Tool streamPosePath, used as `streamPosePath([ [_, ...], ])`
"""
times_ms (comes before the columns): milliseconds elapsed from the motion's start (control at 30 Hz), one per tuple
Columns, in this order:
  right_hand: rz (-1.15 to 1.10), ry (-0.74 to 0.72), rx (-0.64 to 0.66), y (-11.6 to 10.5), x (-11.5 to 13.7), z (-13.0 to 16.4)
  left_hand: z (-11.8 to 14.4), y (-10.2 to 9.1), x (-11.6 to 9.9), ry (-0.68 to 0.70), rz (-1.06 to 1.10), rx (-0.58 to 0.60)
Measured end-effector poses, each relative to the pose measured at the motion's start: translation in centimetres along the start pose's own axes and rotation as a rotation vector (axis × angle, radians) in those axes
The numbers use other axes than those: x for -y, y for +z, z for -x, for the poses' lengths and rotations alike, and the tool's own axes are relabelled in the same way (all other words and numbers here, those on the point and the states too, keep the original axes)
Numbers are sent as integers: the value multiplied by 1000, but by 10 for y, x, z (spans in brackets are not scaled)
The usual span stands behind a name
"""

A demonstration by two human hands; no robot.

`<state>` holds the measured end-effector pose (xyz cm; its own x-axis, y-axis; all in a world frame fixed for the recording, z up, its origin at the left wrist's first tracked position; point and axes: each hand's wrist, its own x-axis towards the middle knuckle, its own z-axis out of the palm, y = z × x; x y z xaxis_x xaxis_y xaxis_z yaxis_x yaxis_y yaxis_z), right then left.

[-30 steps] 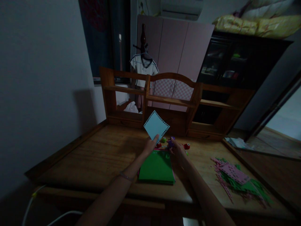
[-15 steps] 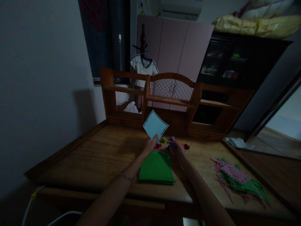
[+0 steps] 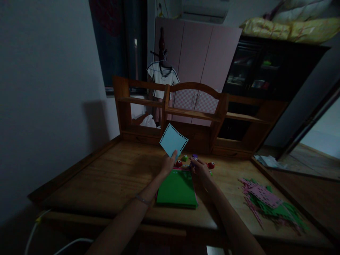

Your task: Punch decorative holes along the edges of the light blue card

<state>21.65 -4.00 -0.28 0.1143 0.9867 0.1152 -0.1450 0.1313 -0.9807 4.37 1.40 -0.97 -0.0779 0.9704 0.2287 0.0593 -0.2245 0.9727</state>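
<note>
My left hand (image 3: 168, 165) pinches a light blue square of paper (image 3: 174, 141) by its lower corner, thumb on top. Small dark punched holes run along the paper's edges. My right hand (image 3: 201, 170) has its fingers curled around a small purple craft punch (image 3: 196, 159) with a white round top, partly hidden by the fingers. Close by stand a red punch (image 3: 179, 163), a green punch (image 3: 185, 158) and another red punch (image 3: 211, 165). Below both hands lies a stack of green sheets (image 3: 176, 189) with pink edges showing.
A heap of pink and green punched paper strips (image 3: 265, 200) lies on the wooden desk (image 3: 106, 177) at the right. A wooden shelf unit (image 3: 191, 112) rises along the desk's back edge. A wall (image 3: 53, 88) stands at the left.
The blue paper has shifted slightly left in my left hand. My right hand's fingers have drawn closer together around the purple punch, its white top now showing.
</note>
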Motion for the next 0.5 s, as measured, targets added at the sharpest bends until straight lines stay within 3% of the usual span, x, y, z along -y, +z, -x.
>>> streamPosePath([
  [300,-21,7,-56,-1,1,1,3,-3,-2,-41,-32,18],
  [500,36,-4,-8,-2,-4,-1,3,-2,-2,-54,-73,19],
])
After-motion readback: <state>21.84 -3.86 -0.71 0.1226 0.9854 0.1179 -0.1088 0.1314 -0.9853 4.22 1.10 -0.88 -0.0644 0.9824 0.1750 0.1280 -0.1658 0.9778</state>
